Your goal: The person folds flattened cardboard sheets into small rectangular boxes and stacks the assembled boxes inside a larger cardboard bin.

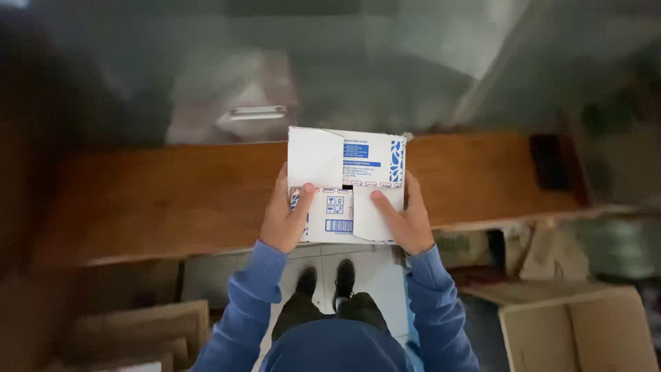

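White cardboard box point(346, 184) with blue print sits on the near edge of a brown wooden bench point(172, 196), top flaps folded shut and interlocked. Roughly square from above. Blue text panel and a blue patterned strip on the far right flap, small blue symbols and a barcode-like mark on the near left flap. Flap edges look a bit bent; a small dark gap shows where the four flaps meet in the middle.

Left hand point(284, 219) wraps the box's left side, thumb lying on top of the near left flap. Right hand point(406, 222) wraps the right side, thumb pressed on the near right flap. Both hands closed around the box, fingers down the sides and mostly hidden. Blue sleeves point(441, 310) run back to the person.

Bench runs left to right across the frame, bare wood on both sides of the box. Below, black shoes point(325, 281) on a pale tiled floor point(365, 265). Open brown cardboard carton point(585, 331) at lower right on the floor, flat brown cardboard pieces point(144, 331) at lower left. Behind the bench a blurred grey surface with a metal handle-like thing point(256, 111); can't tell what it is. Dark object point(551, 162) on the bench's far right end, too blurred to name. Nothing lies between the hands and the box.
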